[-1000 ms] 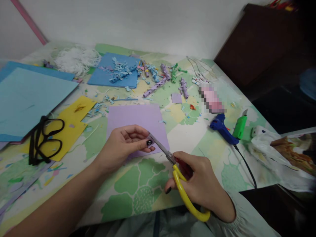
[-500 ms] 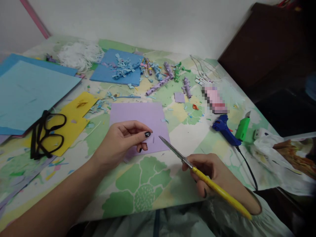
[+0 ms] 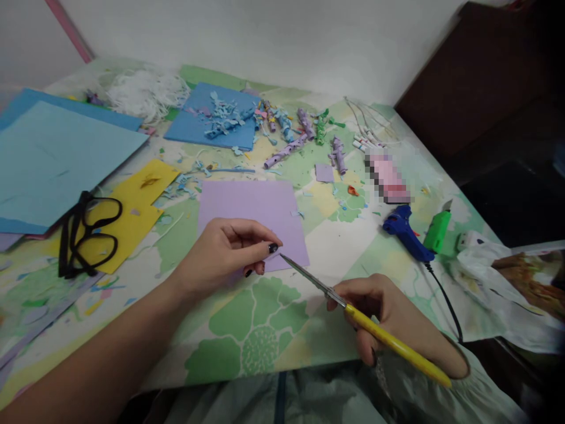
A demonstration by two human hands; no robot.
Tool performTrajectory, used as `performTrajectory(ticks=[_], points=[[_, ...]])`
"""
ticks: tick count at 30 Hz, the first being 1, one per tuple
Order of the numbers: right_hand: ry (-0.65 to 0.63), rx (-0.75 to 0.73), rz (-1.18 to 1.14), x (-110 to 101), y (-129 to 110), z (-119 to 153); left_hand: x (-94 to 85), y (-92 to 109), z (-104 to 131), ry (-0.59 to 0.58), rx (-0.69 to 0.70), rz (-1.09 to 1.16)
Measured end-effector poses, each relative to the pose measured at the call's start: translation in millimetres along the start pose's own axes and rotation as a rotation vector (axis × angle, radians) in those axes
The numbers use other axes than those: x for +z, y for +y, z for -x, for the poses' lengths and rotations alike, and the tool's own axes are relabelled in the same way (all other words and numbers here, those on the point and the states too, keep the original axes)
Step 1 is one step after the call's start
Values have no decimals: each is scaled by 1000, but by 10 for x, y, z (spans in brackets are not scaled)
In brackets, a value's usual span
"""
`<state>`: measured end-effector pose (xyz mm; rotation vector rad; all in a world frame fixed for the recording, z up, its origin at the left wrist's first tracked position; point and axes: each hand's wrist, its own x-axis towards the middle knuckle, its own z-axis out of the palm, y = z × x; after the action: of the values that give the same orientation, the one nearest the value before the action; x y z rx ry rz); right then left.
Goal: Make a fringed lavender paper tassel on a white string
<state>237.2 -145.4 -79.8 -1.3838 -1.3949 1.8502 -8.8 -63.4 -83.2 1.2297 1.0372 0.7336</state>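
Note:
My left hand (image 3: 233,250) is closed in a pinch above the lilac sheet (image 3: 251,200). A tiny lilac scrap (image 3: 274,255) shows at its fingertips, mostly hidden by thumb and finger. My right hand (image 3: 375,312) grips a pair of scissors (image 3: 315,281) with yellow handles. The scissors' blades look closed together, their tip pointing left and almost at my left fingertips. Whether the tip touches the scrap I cannot tell.
Black glasses (image 3: 90,235) lie on yellow sheets (image 3: 132,218), beside light-blue sheets (image 3: 66,159). A blue glue gun (image 3: 408,235), a green cutter (image 3: 438,231) and a pink phone-like object (image 3: 388,176) are at right. Decorated lilac rolls (image 3: 285,152) and white string (image 3: 145,97) lie farther back.
The scissors' tip has come closer to my left fingertips and a little lower. My left hand has shifted slightly right in view. Both hands keep their hold.

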Motion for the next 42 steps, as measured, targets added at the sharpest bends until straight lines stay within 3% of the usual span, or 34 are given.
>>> performTrajectory(ticks=[8, 21, 32, 42], points=[[-33, -47, -40, -102, 121, 12, -11, 11, -21, 8, 20, -26], [-133, -24, 12, -60, 60, -23, -4, 10, -19, -45, 77, -106], [-136, -15, -51, -74, 97, -64, 5, -3, -32, -98, 57, -43], [-109, 38, -77, -61, 103, -78, 24, -14, -38, -69, 36, -41]])
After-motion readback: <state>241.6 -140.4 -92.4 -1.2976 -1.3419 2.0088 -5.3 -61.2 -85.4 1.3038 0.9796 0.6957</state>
